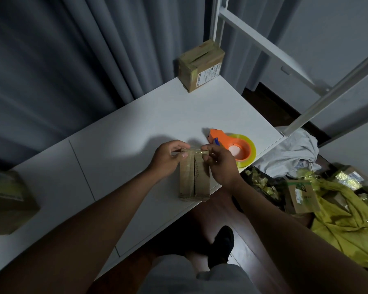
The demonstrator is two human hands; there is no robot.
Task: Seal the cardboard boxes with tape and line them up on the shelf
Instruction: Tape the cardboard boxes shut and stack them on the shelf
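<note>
A small cardboard box (193,181) lies on the white shelf top (119,128) near its front edge, its two top flaps meeting along a centre seam. My left hand (168,159) grips the far left corner of the box, thumb on top. My right hand (219,164) pinches a strip of clear tape at the box's far right edge; the strip runs across the far end between both hands. An orange tape dispenser (236,148) with a yellowish roll lies just right of the box. A taped box (201,65) stands at the far corner.
Another cardboard box (8,200) sits at the shelf's left end. Grey curtains hang behind. A white metal frame (261,46) rises at the right. On the floor to the right lie white cloth (293,151), yellow bags (344,221) and more boxes (302,196).
</note>
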